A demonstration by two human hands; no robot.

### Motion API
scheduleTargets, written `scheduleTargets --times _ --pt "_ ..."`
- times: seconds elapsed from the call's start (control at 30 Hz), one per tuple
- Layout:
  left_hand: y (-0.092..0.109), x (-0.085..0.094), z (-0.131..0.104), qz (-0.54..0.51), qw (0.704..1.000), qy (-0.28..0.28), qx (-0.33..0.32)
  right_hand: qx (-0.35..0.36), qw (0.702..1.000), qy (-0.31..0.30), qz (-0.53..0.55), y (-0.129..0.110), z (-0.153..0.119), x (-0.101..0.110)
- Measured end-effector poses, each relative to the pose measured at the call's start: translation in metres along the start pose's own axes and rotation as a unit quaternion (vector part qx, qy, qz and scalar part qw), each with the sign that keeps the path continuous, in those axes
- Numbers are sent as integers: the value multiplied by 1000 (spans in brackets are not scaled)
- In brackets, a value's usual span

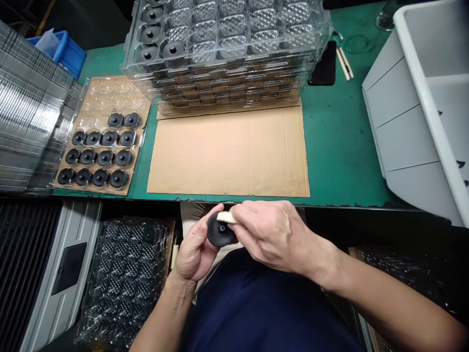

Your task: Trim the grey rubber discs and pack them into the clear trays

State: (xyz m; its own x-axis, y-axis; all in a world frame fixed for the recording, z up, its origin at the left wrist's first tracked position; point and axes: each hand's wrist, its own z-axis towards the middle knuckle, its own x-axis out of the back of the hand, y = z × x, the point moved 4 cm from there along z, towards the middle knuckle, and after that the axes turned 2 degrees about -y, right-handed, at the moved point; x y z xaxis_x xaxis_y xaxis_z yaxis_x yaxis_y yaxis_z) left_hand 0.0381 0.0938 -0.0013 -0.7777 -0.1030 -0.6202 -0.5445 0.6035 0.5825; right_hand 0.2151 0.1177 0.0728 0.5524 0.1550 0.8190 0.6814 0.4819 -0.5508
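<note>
Cupped under a black disc (220,237), the left hand (198,248) grips its edge, while the right hand (273,234) pinches a pale tool (226,217) against the disc's upper face. Both hands are in front of the person's body, just below the near edge of a green table (337,151). Beyond them, a bare sheet of cardboard (227,156) lies on the table, with stacked clear trays (223,95) behind it. To the left, a clear tray (106,93) holds rows of similar discs (105,157); to the right stands a gray bin (399,105).
</note>
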Motion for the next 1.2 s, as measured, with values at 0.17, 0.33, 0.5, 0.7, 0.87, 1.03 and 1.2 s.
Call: scheduleTargets --times 0.17,0.33,0.5,0.7,0.87,1.03,1.2 --pt "-8 -3 -2 -27 996 -31 75 141 989 -32 -18 -12 8 2" --pt "8 2 -4 14 995 31 -91 -42 999 -2 13 -6 7 0" --pt "16 -11 -8 105 975 59 -189 -66 994 -18 88 -17 6 2" --pt "28 -21 -17 107 961 92 -239 -31 992 7 122 -22 7 7" --pt "31 -15 -19 93 965 99 -225 -42 998 -13 40 -11 5 7" --pt "26 -8 -19 85 977 63 -185 -30 999 -9 -1 -6 7 11" --pt "20 4 -15 82 989 22 -125 -5 998 -38 -40 -6 9 13"
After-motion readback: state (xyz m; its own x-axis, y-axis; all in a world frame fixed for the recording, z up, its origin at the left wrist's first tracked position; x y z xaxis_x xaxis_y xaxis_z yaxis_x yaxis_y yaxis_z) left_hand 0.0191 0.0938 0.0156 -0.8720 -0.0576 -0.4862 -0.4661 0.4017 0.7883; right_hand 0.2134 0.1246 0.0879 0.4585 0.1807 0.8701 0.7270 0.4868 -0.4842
